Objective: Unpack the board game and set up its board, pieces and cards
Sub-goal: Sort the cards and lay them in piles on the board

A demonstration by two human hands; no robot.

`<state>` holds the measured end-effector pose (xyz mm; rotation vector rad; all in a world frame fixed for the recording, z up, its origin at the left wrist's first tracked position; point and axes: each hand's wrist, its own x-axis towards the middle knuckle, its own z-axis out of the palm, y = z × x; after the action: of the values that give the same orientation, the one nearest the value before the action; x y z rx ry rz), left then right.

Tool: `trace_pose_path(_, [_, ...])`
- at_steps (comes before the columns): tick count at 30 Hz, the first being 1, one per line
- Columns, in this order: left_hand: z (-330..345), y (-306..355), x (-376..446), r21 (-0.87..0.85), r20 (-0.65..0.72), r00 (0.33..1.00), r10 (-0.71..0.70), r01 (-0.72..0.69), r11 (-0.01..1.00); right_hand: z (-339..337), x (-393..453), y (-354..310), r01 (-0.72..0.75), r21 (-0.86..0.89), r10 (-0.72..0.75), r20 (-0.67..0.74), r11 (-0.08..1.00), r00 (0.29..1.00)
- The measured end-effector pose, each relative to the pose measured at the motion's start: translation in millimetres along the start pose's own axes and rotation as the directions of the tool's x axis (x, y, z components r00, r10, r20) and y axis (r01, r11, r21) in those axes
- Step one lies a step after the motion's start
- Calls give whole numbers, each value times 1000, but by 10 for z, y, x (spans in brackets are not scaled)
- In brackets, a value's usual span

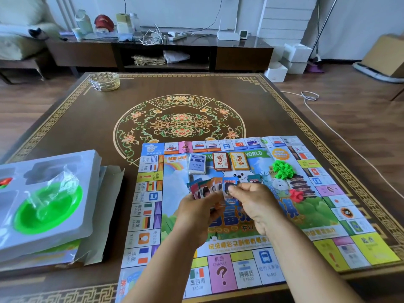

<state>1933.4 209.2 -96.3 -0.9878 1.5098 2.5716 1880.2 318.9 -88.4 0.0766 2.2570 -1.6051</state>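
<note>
Head view shows both hands over the middle of the paper game board (148, 217): the left hand (197, 212) grips a fan of small cards (206, 188), and the right hand (251, 199) pinches one card from it. Judging by this, cards are being sorted; next comes laying them flat clear of the three card decks (217, 162) at twelve o'clock. Green houses (283, 169) lie at two o'clock, the plastic tray (43, 206) at nine.

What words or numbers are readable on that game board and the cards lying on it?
"WORLD": green banner on the game board.
"CHANCE" with "?": pink square on the near edge.
"机会": same pink square.
"$4000": square with the green, white and red flag.
"YS": orange logo.
"FU": cut off by the right hand.
Card stacks and the fanned cards: too blurred to read.
</note>
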Motion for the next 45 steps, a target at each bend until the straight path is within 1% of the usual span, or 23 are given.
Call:
trace_pose_path(2, [7, 4, 10, -7, -13, 1000, 1, -1, 1000, 3, 18, 5, 11, 29, -10, -57, 1000, 998])
trace_pose_path(4, [8, 1, 31, -15, -45, 999, 4, -4, 1000, -29, 64, 1, 42, 8, -40, -156, 999, 987])
trace_pose_path(6, [-1, 11, 46, -38, -84, 996, 13, -16, 999, -98, 159, 7, 45, -75, -63, -255, 996, 965])
trace_pose_path(8, [-28, 30, 56, -69, -119, 993, 24, -32, 997, -152, 273, 9, 30, -171, -82, -310, 985, 947])
trace_pose_path(12, [-85, 48, 75, -88, -126, 991, 37, -48, 995, -26, 412, 44, -6, -395, -115, -282, 919, 952])
trace_pose_path(14, [-90, 46, 73, -79, -118, 992, 40, -49, 996, 64, 425, 71, -20, -523, -152, -283, 852, 947])
trace_pose_path(16, [-91, 46, 63, -76, -109, 993, 41, -50, 996, 114, 420, 103, -20, -632, -220, -300, 775, 928])
trace_pose_path(18, [-98, 46, 54, -73, -99, 994, 41, -48, 996, 106, 369, 70, 4, -716, -291, -279, 698, 915])
trace_pose_path(19, [-112, 47, 50, -71, -96, 994, 44, -51, 996, 95, 339, 36, 37, -705, -308, -261, 708, 915])
trace_pose_path(20, [-122, 50, 48, -69, -93, 995, 46, -53, 996, 83, 283, -20, 85, -612, -290, -243, 786, 926])
trace_pose_path(21, [-133, 52, 47, -65, -93, 995, 46, -53, 996, 81, 201, -90, 131, -445, -242, -202, 886, 949])
trace_pose_path(22, [-139, 53, 43, -64, -92, 995, 44, -50, 997, 95, 120, -135, 136, -258, -172, -120, 957, 978])
trace_pose_path(23, [-139, 58, 33, -67, -86, 995, 42, -48, 997, 119, 43, -166, 114, -136, -118, -28, 984, 993])
trace_pose_path(24, [-138, 63, 9, -72, -73, 996, 42, -47, 996, 147, -8, -153, 82, -77, -80, 36, 994, 996])
trace_pose_path(25, [-130, 77, -21, -77, -54, 998, 41, -45, 996, 181, -33, -120, 53, -39, -51, 56, 998, 997])
trace_pose_path(28, [-148, 92, -94, -99, 32, 999, 29, -26, 995, 230, -58, -54, 5, 51, -5, -10, 999, 1000])
trace_pose_path(30, [-192, 118, -124, -154, 60, 998, 1, 8, 988, 225, -78, -68, 0, 78, 4, -46, 997, 999])
trace_pose_path(33, [-239, 150, -144, -199, 59, 998, -34, 46, 979, 209, -131, -109, 1, 102, 4, -44, 995, 999])
trace_pose_path(37, [-238, 178, -155, -153, 78, 996, -34, 46, 987, 240, -151, -130, -18, 97, 19, -14, 995, 1000])
trace_pose_path(39, [-234, 190, -153, -137, 63, 997, -36, 44, 990, 256, -142, -133, -18, 77, 19, -15, 997, 1000])
trace_pose_path(40, [-232, 195, -150, -129, 48, 998, -35, 41, 991, 248, -127, -137, -14, 62, 15, -26, 998, 1000])
trace_pose_path(42, [-249, 197, -137, -120, 8, 1000, -30, 31, 992, 202, -55, -152, 14, 0, -13, -98, 1000, 995])
trace_pose_path(45, [-310, 194, -98, -111, -48, 998, -38, 33, 993, 128, 97, -185, 60, -168, -92, -192, 984, 977])
